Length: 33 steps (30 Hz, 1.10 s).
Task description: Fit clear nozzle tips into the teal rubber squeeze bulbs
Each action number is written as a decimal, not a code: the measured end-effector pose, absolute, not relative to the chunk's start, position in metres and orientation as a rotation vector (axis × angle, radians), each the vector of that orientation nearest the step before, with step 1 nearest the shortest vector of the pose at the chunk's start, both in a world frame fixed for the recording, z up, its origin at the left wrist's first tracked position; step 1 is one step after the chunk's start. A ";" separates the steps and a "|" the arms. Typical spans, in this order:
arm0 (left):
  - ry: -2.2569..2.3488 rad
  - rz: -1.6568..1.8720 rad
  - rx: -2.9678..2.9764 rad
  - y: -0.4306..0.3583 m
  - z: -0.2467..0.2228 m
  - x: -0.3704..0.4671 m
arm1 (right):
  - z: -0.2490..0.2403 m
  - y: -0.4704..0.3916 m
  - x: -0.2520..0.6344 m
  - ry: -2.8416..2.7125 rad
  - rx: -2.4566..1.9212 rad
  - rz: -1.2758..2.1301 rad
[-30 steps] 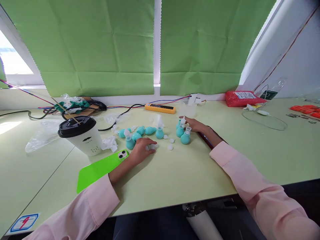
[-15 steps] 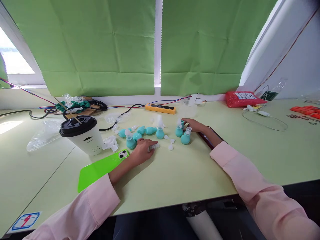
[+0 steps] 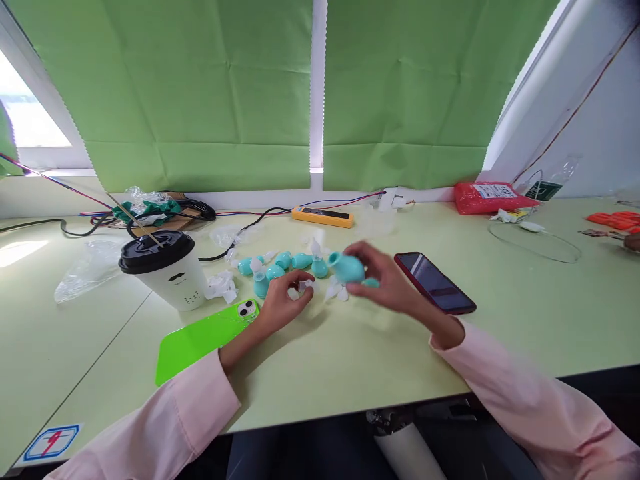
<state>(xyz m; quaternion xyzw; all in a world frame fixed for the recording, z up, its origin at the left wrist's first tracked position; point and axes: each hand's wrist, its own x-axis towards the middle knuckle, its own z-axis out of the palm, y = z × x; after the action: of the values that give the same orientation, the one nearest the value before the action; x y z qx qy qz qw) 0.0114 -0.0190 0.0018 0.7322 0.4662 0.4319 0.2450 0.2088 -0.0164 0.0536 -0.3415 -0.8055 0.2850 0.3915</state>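
Head view shows a small, round-bellied turquoise vase with a narrow neck (image 3: 347, 268) raised over the pale green tabletop (image 3: 330, 363), tipped so that its mouth points toward ten o'clock. The right hand (image 3: 389, 281) grasps it by the base, fingers and thumb closed around it. Taking that vase as the centre of the dial, a second turquoise piece (image 3: 371, 283) shows at four o'clock, partly hidden by the same hand, and some thin translucent plastic bits (image 3: 343, 294) lie near six. Between eight and nine o'clock is the left hand (image 3: 283, 303), thumb and forefinger curved about a small clear plastic part (image 3: 307, 285); whether they pinch it cannot be told. At nine o'clock an upright turquoise vase with a whitish top (image 3: 319, 267) stands beside several turquoise vases lying on their sides (image 3: 301, 261). Farther out along nine o'clock comes a white paper cup with a black lid (image 3: 183, 287), and at eight a bright lime-green phone (image 3: 197, 345) lies camera side up. A dark phone with a red edge (image 3: 435, 283) rests at three, a glossy red plastic packet (image 3: 493, 198) at two, an orange oblong device (image 3: 323, 217) at eleven, and green blinds (image 3: 400, 87) hang at twelve.
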 end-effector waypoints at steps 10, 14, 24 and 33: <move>0.849 1.129 1.230 -0.018 0.006 0.012 | 0.002 -0.032 0.199 -2.102 -1.025 0.833; 0.886 1.108 1.295 -0.018 0.004 0.012 | 0.002 -0.032 0.198 -2.107 -1.077 0.824; 0.948 1.124 1.314 -0.021 0.005 0.015 | 0.003 -0.039 0.195 -2.203 -1.135 0.549; 0.903 1.070 1.358 -0.022 0.007 0.017 | 0.006 -0.036 0.198 -2.289 -1.117 0.355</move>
<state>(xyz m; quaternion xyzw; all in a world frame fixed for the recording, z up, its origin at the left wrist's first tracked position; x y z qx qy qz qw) 0.0166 -0.0225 0.0073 0.5765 0.3833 0.4540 0.5609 0.1981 -0.0358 0.0062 -0.4170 -0.8541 0.1325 0.2813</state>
